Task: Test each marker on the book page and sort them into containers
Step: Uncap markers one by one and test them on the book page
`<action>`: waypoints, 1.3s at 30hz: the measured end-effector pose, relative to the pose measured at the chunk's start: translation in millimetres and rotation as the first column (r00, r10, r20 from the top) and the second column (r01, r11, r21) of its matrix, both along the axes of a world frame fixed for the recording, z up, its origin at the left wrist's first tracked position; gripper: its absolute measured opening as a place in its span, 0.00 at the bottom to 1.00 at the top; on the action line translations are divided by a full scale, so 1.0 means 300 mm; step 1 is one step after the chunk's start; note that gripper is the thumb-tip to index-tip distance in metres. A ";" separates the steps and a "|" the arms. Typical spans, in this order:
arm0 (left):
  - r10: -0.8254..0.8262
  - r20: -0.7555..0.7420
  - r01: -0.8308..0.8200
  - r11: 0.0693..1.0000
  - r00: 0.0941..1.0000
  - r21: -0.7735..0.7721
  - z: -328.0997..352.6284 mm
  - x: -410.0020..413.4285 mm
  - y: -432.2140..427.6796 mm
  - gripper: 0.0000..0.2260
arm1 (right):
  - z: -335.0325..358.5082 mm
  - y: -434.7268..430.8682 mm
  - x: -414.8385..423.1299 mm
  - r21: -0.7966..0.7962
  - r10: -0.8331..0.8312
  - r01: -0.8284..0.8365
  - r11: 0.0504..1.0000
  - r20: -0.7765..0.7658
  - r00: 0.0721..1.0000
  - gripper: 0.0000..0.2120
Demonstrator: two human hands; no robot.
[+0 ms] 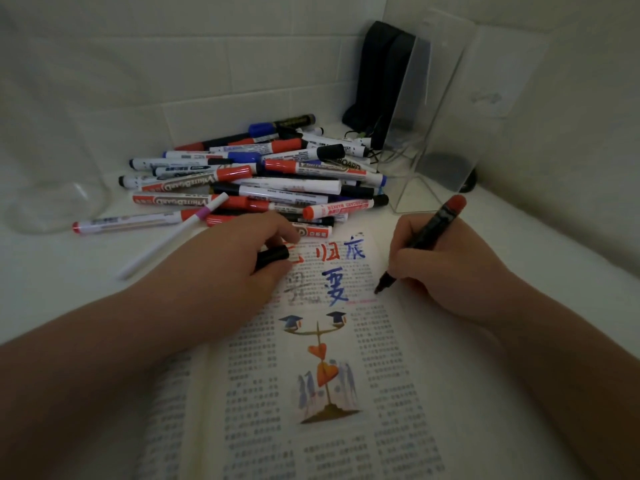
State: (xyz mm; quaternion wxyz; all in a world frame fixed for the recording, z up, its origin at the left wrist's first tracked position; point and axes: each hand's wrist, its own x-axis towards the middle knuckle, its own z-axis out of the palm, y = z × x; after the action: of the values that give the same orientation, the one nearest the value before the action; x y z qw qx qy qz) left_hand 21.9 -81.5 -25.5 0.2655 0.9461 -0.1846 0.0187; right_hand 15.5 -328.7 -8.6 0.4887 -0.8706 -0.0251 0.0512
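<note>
Testing step: right hand (pixel 445 268) grips black red-ended marker (pixel 429 230), tip on open printed book page (pixel 311 393); left hand (pixel 221 268) pinches black cap (pixel 273 257); next likely needs recapping, then sorting into clear plastic container (pixel 446 98).

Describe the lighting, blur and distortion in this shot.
Head view: dim throughout, brightest on the page near the marker tip; wide-angle distortion bows the wall tiles; page print is too soft to read; the clear container at right looks hazy.
</note>
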 end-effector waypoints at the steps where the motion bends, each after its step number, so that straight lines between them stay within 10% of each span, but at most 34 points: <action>1: -0.001 0.004 0.001 1.000 1.000 0.002 0.000 0.000 0.000 0.10 | 0.001 -0.001 -0.005 0.007 0.041 -0.041 0.999 -0.018 0.999 0.08; 28: 0.056 0.006 -0.055 0.998 0.998 -0.035 0.025 -0.018 -0.012 0.08 | -0.010 0.014 -0.003 -0.012 -0.035 0.036 0.999 0.111 0.993 0.07; 39: -0.063 0.187 0.083 0.991 0.980 -0.104 0.035 -0.026 -0.001 0.08 | -0.003 0.056 -0.054 0.602 0.088 -0.138 0.787 0.111 0.990 0.10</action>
State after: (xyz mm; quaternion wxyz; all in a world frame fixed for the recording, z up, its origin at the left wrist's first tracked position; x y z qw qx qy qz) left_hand 14.3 -81.7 -14.9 0.3000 0.9168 -0.2414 0.1061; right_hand -0.8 -312.0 -9.6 0.7371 -0.6656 -0.1112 0.0360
